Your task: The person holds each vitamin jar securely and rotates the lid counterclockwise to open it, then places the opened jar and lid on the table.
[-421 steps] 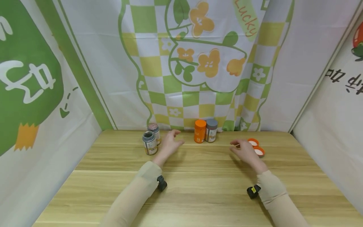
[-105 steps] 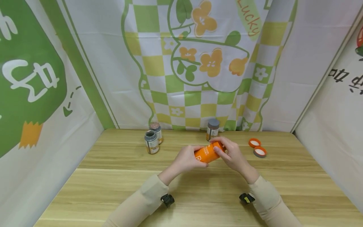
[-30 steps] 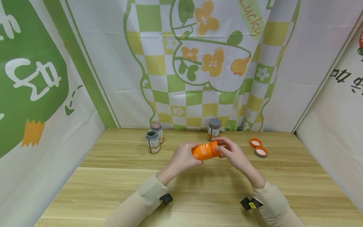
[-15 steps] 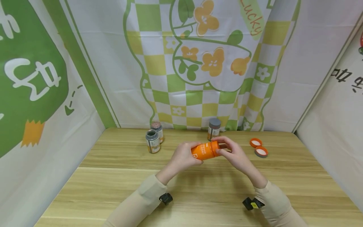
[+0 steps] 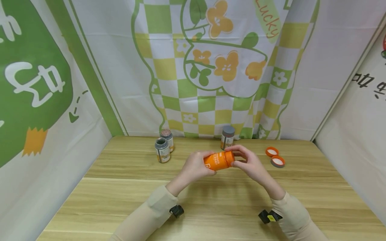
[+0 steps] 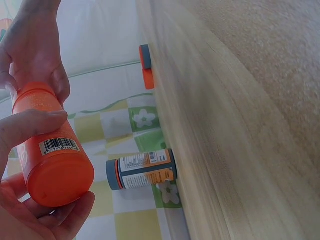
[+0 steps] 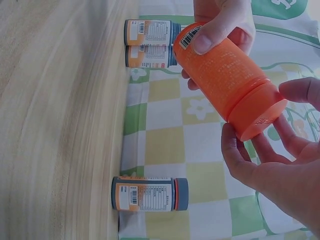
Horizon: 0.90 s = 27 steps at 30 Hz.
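Your left hand (image 5: 194, 166) is gripping an orange cylindrical plastic bottle (image 5: 215, 161). Your right hand (image 5: 249, 164) is grasping its capped end (image 7: 256, 111).

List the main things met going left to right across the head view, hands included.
Pair of uncapped grey jars → left hand → orange bottle → right hand → pair of upturned caps.

On my feed: one left forearm (image 5: 147, 211), beige-sleeved, slanting inward; one left hand (image 5: 194, 164), fingers curled in a grip, thumb opposing. One right forearm (image 5: 295, 216), sleeved alike, slanting inward; one right hand (image 5: 251, 164), which I read as pinching, thumb and fingers bent.
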{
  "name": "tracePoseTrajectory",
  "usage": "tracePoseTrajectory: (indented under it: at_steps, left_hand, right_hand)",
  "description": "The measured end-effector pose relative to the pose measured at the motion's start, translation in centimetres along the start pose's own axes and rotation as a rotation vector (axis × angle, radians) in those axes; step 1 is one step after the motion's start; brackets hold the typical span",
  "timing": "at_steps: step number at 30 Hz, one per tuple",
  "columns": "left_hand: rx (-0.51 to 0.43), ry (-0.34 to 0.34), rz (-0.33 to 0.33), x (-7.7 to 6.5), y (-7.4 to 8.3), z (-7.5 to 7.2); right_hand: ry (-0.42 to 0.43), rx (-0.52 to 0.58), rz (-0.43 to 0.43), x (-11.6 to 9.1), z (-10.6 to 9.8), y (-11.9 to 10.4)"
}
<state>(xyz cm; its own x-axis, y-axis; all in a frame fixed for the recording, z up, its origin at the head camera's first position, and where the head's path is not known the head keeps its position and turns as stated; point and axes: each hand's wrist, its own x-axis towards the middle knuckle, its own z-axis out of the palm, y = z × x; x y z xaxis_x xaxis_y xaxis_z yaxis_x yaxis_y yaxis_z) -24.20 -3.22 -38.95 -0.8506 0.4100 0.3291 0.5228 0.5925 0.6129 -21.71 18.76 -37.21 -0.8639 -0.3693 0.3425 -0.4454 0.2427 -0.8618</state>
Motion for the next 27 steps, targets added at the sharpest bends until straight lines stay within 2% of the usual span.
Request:
tracePoseTrajectory:
  at_steps: [12,27]
  left_hand:
    - [-0.004,-0.008,-0.014,0.0,-0.09,0.16]
    - [0.026,-0.004,0.008,0.1,-0.47,0.42]
  right_hand:
    - [-0.017,0.05,-0.028,-0.14,-0.02,-0.13]
    - [-0.041,-0.014,-0.076,-0.25,-0.1,0.6]
